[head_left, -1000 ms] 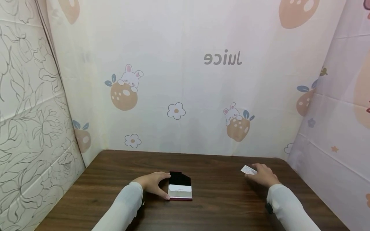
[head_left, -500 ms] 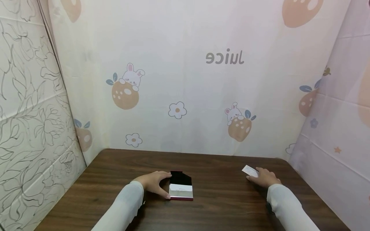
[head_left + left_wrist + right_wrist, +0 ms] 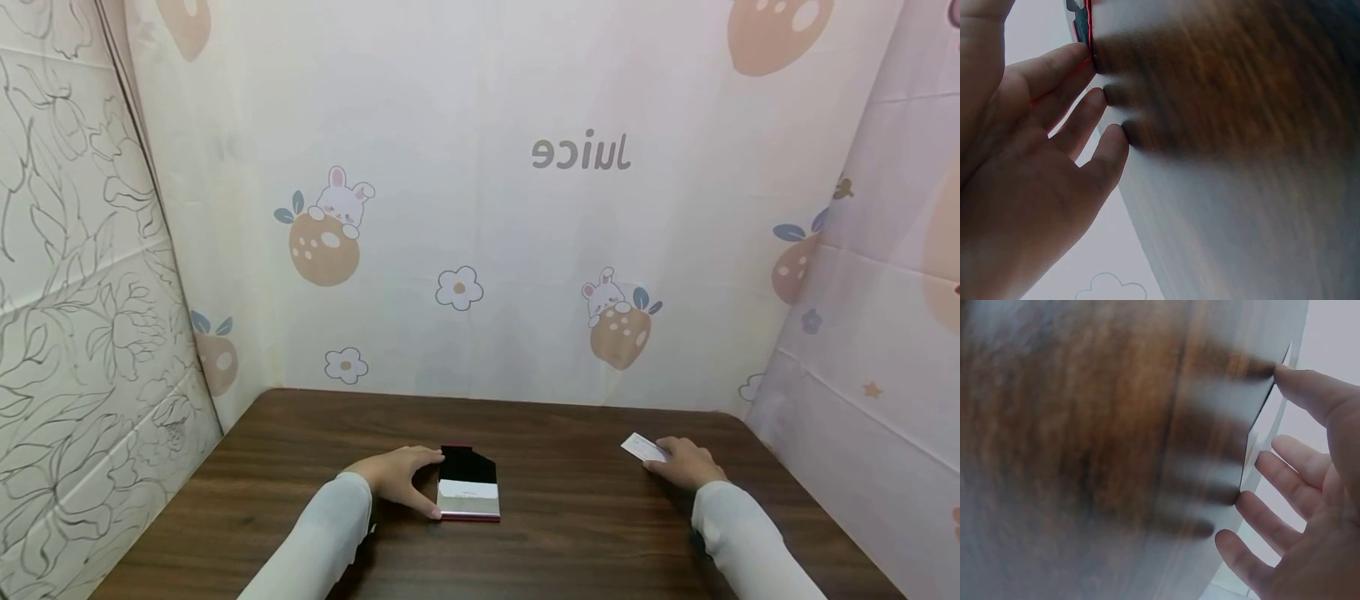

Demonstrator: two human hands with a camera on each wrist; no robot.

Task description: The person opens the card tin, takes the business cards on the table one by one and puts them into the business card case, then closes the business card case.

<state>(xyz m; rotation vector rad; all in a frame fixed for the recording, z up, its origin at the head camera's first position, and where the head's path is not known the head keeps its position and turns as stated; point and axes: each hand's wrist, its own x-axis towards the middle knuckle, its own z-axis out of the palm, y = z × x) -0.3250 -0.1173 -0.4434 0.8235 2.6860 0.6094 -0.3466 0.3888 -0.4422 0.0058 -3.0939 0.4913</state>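
An open card case (image 3: 468, 485) with a black lid and a silver, pink-edged base lies on the dark wooden table (image 3: 570, 542). My left hand (image 3: 431, 483) grips its left side, thumb at the near corner and fingers at the far end. In the left wrist view the fingers (image 3: 1085, 115) touch the table beside the case's red edge (image 3: 1089, 31). Far to the right, my right hand (image 3: 663, 454) pinches a white card (image 3: 641, 447) tilted up off the table. The right wrist view shows the card (image 3: 1265, 422) edge-on between thumb and fingers (image 3: 1297, 469).
Printed fabric walls close in the table at the back (image 3: 480, 250), the left (image 3: 82, 317) and the right (image 3: 862, 333). Bare tabletop lies between the case and the card. Both forearms wear pale long sleeves (image 3: 322, 533).
My right hand has shifted the card slightly to the left and lower. The left hand and the case stay where they were.
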